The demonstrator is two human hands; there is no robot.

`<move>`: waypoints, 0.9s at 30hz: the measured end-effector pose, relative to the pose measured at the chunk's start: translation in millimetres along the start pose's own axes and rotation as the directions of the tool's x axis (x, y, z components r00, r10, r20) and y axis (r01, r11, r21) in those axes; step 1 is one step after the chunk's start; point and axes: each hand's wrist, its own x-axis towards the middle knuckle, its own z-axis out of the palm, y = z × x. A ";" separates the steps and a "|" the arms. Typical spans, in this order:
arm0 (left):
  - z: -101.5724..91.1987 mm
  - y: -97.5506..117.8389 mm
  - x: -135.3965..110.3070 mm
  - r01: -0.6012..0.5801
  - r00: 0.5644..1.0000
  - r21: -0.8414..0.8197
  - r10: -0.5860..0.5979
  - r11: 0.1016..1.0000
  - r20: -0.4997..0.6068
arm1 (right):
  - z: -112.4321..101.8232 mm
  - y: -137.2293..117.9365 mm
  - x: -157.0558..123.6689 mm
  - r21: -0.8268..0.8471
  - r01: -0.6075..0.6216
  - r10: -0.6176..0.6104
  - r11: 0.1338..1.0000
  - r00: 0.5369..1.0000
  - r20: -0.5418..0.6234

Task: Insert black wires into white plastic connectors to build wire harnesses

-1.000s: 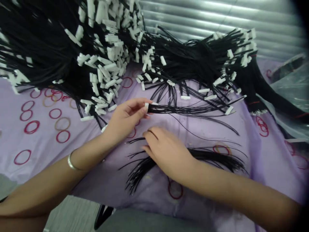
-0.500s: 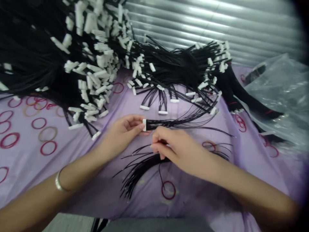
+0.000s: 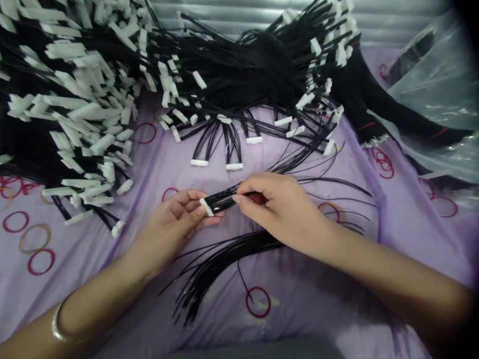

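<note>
My left hand (image 3: pixel 175 219) pinches a white connector (image 3: pixel 206 206) between thumb and fingers at the centre of the purple cloth (image 3: pixel 149 164). Black wires (image 3: pixel 224 198) run from that connector to the right. My right hand (image 3: pixel 279 207) is closed in a pinch on a thin black wire close to the connector. Just below both hands lies a loose bundle of black wires (image 3: pixel 220 259) with bare ends fanned toward the lower left.
Big heaps of black wire harnesses with white connectors (image 3: pixel 82 114) fill the left and the back (image 3: pixel 262 75). Red and tan rubber bands (image 3: pixel 258 301) are scattered on the cloth. A clear plastic bag (image 3: pixel 434 99) lies at the right, a corrugated metal wall behind.
My right hand rose from the loose bundle with a wire and came up to the connector. My left hand drew the connector nearer to me. The view tilted down.
</note>
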 end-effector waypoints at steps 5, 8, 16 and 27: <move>1.7 1.2 -1.0 0.000 1.000 0.002 0.000 1.000 0.008 | 5.9 0.5 0.2 -0.023 -0.010 0.009 1.000 0.999 -0.036; 1.1 0.8 0.0 -0.004 1.000 0.021 0.004 1.000 0.002 | 9.1 0.3 -0.5 -0.034 -0.007 0.006 0.999 0.999 -0.041; 0.4 -2.1 1.3 -0.020 1.000 0.008 0.020 1.000 0.006 | 14.7 -1.3 -3.7 -0.065 -0.004 0.000 0.998 0.998 -0.068; 1.1 0.3 -0.6 0.013 1.000 0.056 -0.011 0.998 -0.029 | 4.6 -3.4 0.8 0.109 -0.219 0.204 0.970 0.970 0.136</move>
